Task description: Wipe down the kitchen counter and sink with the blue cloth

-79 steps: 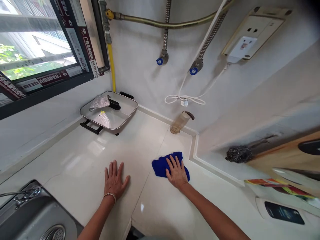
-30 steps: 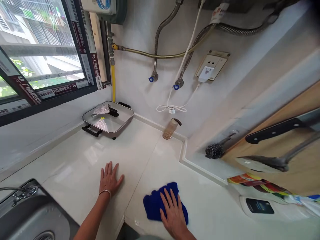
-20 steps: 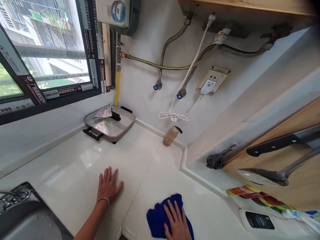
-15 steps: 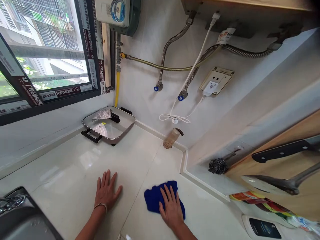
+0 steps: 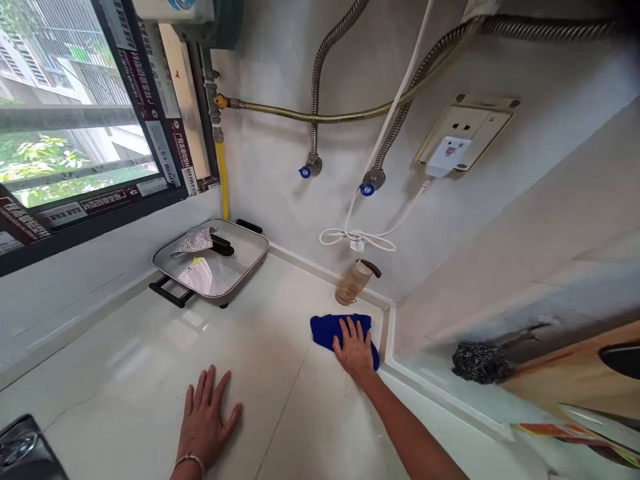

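Note:
My right hand [image 5: 355, 348] lies flat on a blue cloth [image 5: 330, 328], fingers spread, pressing it to the white countertop [image 5: 260, 353] close to the back corner. Just beyond the cloth, a brownish clear jug with a dark handle [image 5: 354, 283] stands near the wall ledge. My left hand [image 5: 206, 417] rests palm down on the counter at the lower left, fingers apart and nothing in it. A bracelet [image 5: 190, 458] circles that wrist.
A rectangular electric pan with a glass lid [image 5: 233, 267] sits at the back left. Behind the jug hangs a looped white cord [image 5: 345, 233], plugged into a wall socket [image 5: 470, 133]. A steel scourer [image 5: 480, 362] hangs at right. Part of a sink [image 5: 30, 453] shows lower left.
My right hand has slid the cloth forward toward the jug and corner. The left hand stays flat on the counter. The view has shifted closer to the back wall.

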`<state>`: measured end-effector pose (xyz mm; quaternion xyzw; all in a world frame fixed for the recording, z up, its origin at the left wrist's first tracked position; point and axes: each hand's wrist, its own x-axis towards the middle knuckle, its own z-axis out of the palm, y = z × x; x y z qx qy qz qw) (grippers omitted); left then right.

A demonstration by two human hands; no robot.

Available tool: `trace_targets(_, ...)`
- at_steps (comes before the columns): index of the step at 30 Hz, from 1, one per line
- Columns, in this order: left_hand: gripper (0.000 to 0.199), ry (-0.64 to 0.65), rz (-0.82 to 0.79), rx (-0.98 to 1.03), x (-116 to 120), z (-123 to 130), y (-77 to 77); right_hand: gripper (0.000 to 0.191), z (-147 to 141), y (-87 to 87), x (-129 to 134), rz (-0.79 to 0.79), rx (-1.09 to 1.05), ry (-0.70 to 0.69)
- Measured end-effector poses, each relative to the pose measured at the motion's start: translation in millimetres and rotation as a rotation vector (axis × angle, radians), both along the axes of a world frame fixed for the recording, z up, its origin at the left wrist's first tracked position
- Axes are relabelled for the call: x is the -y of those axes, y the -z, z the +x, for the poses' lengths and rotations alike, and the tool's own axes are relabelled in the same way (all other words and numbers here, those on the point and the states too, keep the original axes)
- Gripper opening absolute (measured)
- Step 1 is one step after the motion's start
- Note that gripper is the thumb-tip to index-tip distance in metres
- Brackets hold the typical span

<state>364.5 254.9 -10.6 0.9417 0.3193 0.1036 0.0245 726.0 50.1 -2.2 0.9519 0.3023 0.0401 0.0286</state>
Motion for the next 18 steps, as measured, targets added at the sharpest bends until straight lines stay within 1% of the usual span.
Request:
trace_targets(4,0.068,-0.004,0.011,-0.028,-0.9,-0.2,-1.2,0.063,40.3,1.9,-8.0,0.008,-0.03,0.038)
trace_targets(8,0.068,-0.006,0.009,-0.049,-1.4,-0.3,-1.6,0.062,65.8,5.8,-9.1,0.004,-0.063,0.058)
trace_targets(12,0.067,-0.014,0.01,-0.042,-2.4,-0.2,-1.0,0.061,71.8,8.6,-9.3,-0.005,-0.083,0.098)
trace_targets(18,0.065,-0.021,-0.002,-0.022,-4.1,0.1,-0.3,0.064,60.3,4.6,-13.2,0.011,-0.055,0.236)
